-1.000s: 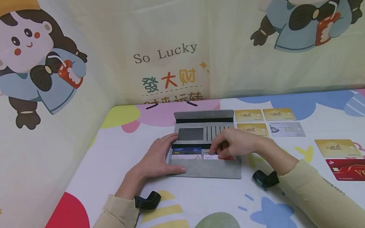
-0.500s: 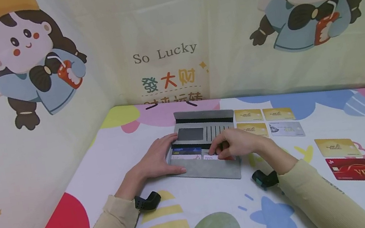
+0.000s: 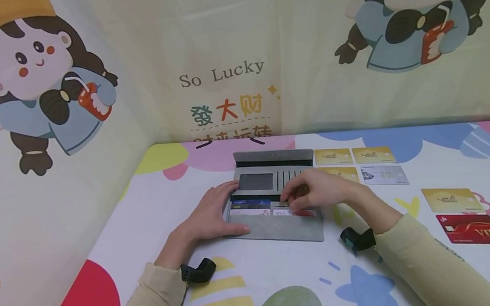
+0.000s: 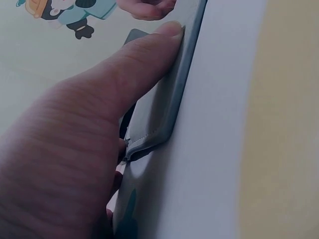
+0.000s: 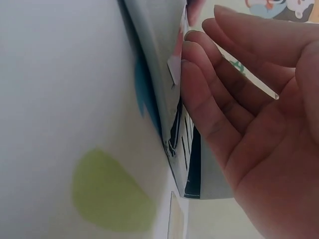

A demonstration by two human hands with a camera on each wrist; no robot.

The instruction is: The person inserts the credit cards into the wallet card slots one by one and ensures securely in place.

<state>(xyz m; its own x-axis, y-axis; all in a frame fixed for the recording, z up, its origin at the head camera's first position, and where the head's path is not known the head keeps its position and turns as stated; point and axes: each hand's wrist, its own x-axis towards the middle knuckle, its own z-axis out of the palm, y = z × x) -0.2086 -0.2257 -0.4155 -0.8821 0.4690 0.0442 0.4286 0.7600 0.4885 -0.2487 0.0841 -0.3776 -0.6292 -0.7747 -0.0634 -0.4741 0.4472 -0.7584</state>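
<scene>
Cartoon backdrop (image 3: 203, 29) behind patterned tablecloth (image 3: 295, 270)

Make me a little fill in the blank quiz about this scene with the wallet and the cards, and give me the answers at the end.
1. The right hand is over an open wallet, whose main colour is ____.
2. In the head view, the left hand touches the wallet's ____ side.
3. The red card lying on the table bears the letters ____.
4. In the head view, the number of gold cards on the table is ____.

Missing words: gray; left; VIP; four.
</scene>
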